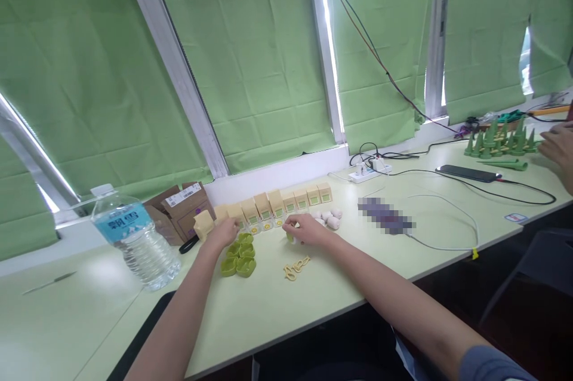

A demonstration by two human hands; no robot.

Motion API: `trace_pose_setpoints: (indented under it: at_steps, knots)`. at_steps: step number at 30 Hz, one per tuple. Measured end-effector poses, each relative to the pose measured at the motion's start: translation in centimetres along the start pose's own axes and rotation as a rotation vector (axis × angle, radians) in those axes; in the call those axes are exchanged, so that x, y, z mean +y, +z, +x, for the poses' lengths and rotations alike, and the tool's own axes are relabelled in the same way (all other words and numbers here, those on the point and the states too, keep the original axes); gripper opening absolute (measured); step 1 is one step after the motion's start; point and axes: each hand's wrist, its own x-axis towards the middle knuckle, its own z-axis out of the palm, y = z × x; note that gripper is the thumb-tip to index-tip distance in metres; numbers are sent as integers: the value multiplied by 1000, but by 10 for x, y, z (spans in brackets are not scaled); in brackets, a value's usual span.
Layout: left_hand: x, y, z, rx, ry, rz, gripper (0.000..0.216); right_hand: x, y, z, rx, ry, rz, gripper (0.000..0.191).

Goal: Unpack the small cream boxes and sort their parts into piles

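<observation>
My left hand (226, 232) is beside the upper end of a group of olive-green cup-like pieces (245, 266). Its fingers are bent together, and what they hold, if anything, is hidden. My right hand (307, 229) is pinching a small green-and-white piece (290, 239) just above the table. Behind both hands runs a row of small cream boxes (301, 199) with green labels. Several small clear pieces with yellow centres (267, 226) stand in front of the boxes. Pale pinkish barrel-shaped pieces (333, 223) lie right of my right hand. Nearer me are yellow loop-shaped pieces (295, 269).
A large water bottle (134, 237) and an open cardboard box (181, 214) stand at the left. To the right are a blurred-out device (385, 215) with a white cable, a power strip (369, 172), a phone (468, 174), green cones (496, 142) and another person's hand (557, 145).
</observation>
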Motion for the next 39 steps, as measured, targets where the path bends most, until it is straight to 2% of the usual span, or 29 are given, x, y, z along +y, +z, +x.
trace_pose_setpoints:
  at_steps: [3,6,8,11,14,16,23,26,33,36,39]
  knots:
    - [36,-2,-17,73,104,-64,31,-2,-1,0,18,0,-9,34]
    - [84,3,-38,-26,325,-352,39,-5,-2,0,46,-3,-38,34]
    - [110,15,-49,-105,432,-516,50,-6,-4,0,82,0,-52,32]
    - [128,40,-60,-159,479,-690,70,-6,-7,1,149,-10,-103,29]
    - [125,61,-67,-147,427,-782,77,-6,-9,2,217,20,-176,31]
    - [119,68,-72,-159,405,-811,74,-7,-9,2,231,46,-197,32]
    - [112,70,-75,-58,359,-805,50,-13,-8,0,175,59,-172,29]
    - [111,71,-72,-4,312,-797,46,-15,-8,0,164,65,-117,27]
    - [99,73,-61,135,158,-771,54,-6,-2,2,110,-81,-113,34]
    - [98,73,-60,135,150,-757,53,2,1,3,86,-177,-130,44]
    - [101,75,-62,101,169,-780,55,8,1,6,90,-208,-151,44]
